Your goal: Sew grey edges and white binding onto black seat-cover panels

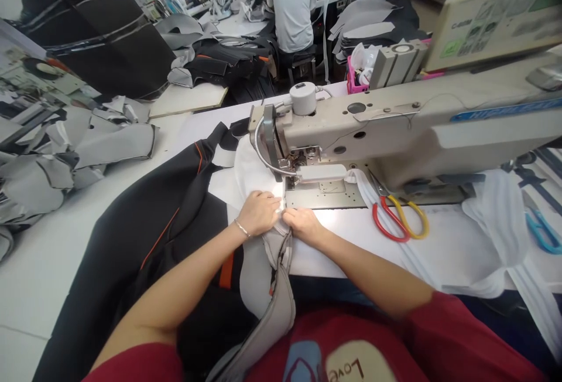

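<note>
A sewing machine (364, 130) reaches in from the right, its lit needle area just ahead of my hands. Under its head runs a seat-cover-like piece of black fabric (144, 212) with orange piping and light grey panels (252, 270). My left hand (259, 212), a bracelet at its wrist, lies palm down on the pale fabric beside the presser foot, fingers together and pressing on it. Closed in a pinch, my right hand (304, 225) grips the grey fabric edge close to the left fingertips. Its fingertips are partly hidden.
Scissors (399, 218) with red and yellow handles lie right of my hands. Beyond them are white webbing (500, 224) and a blue-handled tool (544, 229). Grey fabric pieces (109, 136) pile up at left. A person in a white shirt (292, 4) sits ahead.
</note>
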A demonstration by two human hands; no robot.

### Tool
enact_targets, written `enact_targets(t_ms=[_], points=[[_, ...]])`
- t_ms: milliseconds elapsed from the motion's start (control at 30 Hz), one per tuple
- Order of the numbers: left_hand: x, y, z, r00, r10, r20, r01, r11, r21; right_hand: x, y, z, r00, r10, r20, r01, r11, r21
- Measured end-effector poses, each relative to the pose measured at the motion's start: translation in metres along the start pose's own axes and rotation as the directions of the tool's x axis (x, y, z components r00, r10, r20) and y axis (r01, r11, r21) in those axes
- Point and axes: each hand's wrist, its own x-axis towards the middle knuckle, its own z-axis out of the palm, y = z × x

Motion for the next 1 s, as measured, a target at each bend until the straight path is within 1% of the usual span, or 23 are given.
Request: enact_targets(t_ms=[67,167,233,333,400,467,600,667,767,900,1000], points=[[0.002,0.0,0.007,0.996,-0.073,-0.057,0.07,0.996,-0.051,0.003,0.005,0.0,1.0,0.02,0.0,-0.02,0.999,0.03],[0.016,-0.003,0.017,0.979,-0.155,-0.132,0.14,0.984,-0.113,0.008,0.019,-0.003,0.996,0.077,-0.043,-0.071,0.991,0.112],[0.028,-0.005,0.021,0.97,-0.186,-0.158,0.166,0.977,-0.132,0.011,0.029,-0.006,0.99,0.115,-0.081,-0.098,0.978,0.183],[0.042,-0.007,0.022,0.964,-0.21,-0.166,0.185,0.971,-0.151,0.014,0.041,-0.013,0.977,0.169,-0.127,-0.129,0.954,0.271],[0.046,-0.005,0.022,0.961,-0.218,-0.172,0.189,0.967,-0.17,0.014,0.044,-0.016,0.973,0.18,-0.143,-0.129,0.943,0.308],[0.047,-0.003,0.022,0.958,-0.223,-0.182,0.19,0.965,-0.182,0.014,0.044,-0.019,0.974,0.165,-0.152,-0.109,0.94,0.322],[0.043,0.0,0.022,0.956,-0.22,-0.194,0.189,0.967,-0.169,0.013,0.041,-0.022,0.979,0.124,-0.163,-0.069,0.949,0.306],[0.042,0.0,0.023,0.955,-0.221,-0.198,0.19,0.968,-0.164,0.012,0.039,-0.021,0.98,0.128,-0.153,-0.079,0.954,0.29],[0.042,-0.003,0.026,0.954,-0.208,-0.216,0.172,0.969,-0.175,0.01,0.038,-0.02,0.982,0.151,-0.109,-0.117,0.956,0.27],[0.043,-0.013,0.036,0.948,-0.182,-0.263,0.123,0.967,-0.225,0.008,0.037,-0.016,0.98,0.188,-0.064,-0.166,0.952,0.256],[0.042,-0.02,0.043,0.942,-0.168,-0.292,0.087,0.959,-0.27,0.008,0.034,-0.013,0.98,0.193,-0.042,-0.178,0.954,0.24]])
